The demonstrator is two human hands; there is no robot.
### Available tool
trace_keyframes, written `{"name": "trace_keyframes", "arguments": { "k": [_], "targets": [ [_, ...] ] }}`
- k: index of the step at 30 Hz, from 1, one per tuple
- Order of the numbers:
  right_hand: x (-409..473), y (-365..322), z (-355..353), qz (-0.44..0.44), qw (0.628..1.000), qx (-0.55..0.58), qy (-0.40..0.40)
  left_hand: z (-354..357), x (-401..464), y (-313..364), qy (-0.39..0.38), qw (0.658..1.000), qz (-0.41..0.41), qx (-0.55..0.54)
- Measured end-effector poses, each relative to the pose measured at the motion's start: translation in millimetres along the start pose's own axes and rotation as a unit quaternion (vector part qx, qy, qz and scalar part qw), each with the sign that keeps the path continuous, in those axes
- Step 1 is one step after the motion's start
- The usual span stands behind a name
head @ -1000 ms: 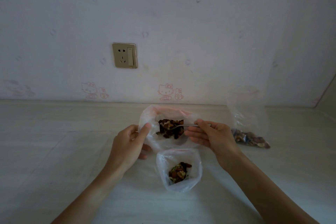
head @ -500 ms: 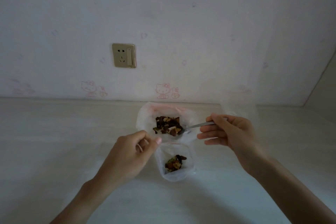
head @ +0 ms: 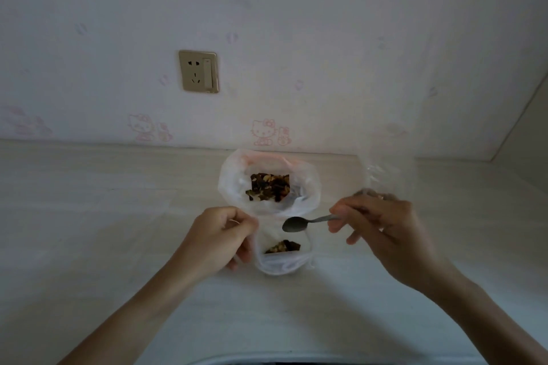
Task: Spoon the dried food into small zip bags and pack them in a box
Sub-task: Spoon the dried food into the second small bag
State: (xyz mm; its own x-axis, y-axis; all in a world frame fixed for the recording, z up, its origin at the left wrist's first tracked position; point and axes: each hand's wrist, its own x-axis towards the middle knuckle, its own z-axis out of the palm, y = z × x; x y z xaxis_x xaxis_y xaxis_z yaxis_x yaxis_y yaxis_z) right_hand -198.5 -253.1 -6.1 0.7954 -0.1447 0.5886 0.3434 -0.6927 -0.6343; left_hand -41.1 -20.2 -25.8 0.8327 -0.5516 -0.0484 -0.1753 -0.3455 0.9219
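A large clear bag [head: 234, 187] stands open on the pale table, with dark dried food [head: 269, 191] inside it. Just in front of it is a small zip bag [head: 281, 264] holding a little of the same food. My left hand [head: 219, 241] pinches the small bag's left rim and holds it open. My right hand [head: 382, 231] grips a metal spoon [head: 295, 224] by its handle. The spoon's bowl hovers over the small bag's mouth and looks empty.
Another clear plastic bag [head: 376, 175] stands behind my right hand, mostly hidden by it. A wall with a socket [head: 198, 71] and cartoon stickers rises right behind the table. The table's near edge [head: 267, 358] runs along the bottom.
My right hand drew the spoon out of the large bag and brought it over the small bag. My left hand shifted from the large bag to the small bag's rim.
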Motion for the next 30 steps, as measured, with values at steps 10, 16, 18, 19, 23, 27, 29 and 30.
{"name": "trace_keyframes", "arguments": {
  "k": [10,16,18,19,23,27,29,30],
  "targets": [
    [17.2,-4.5,8.8,0.187,0.949,0.233,0.099,-5.7,-4.0,-8.4,0.018,0.995,0.067,0.070],
    [38.6,15.6,20.5,0.338,0.884,0.303,0.111,-18.0,1.1,-10.1,0.054,0.980,0.142,0.127],
    [47.8,21.0,26.2,0.336,0.891,0.282,0.116,-25.0,14.8,-9.9,0.134,0.965,0.168,0.148],
    [52.9,23.4,29.4,0.331,0.897,0.268,0.118,-28.6,22.5,-9.3,0.176,0.957,0.170,0.154],
    [73.6,32.2,35.3,0.298,0.922,0.225,0.104,-37.9,61.0,-3.7,0.245,0.933,0.121,0.232],
    [87.8,40.6,38.0,0.268,0.943,0.186,0.064,-33.9,91.1,4.3,0.121,0.983,-0.002,0.137],
    [89.6,46.2,41.8,0.261,0.946,0.184,0.057,-25.1,97.2,-4.0,0.079,0.994,-0.009,0.073],
    [89.1,48.5,44.8,0.259,0.945,0.191,0.056,-19.8,96.7,-9.2,0.079,0.996,-0.006,0.047]
  ]
}}
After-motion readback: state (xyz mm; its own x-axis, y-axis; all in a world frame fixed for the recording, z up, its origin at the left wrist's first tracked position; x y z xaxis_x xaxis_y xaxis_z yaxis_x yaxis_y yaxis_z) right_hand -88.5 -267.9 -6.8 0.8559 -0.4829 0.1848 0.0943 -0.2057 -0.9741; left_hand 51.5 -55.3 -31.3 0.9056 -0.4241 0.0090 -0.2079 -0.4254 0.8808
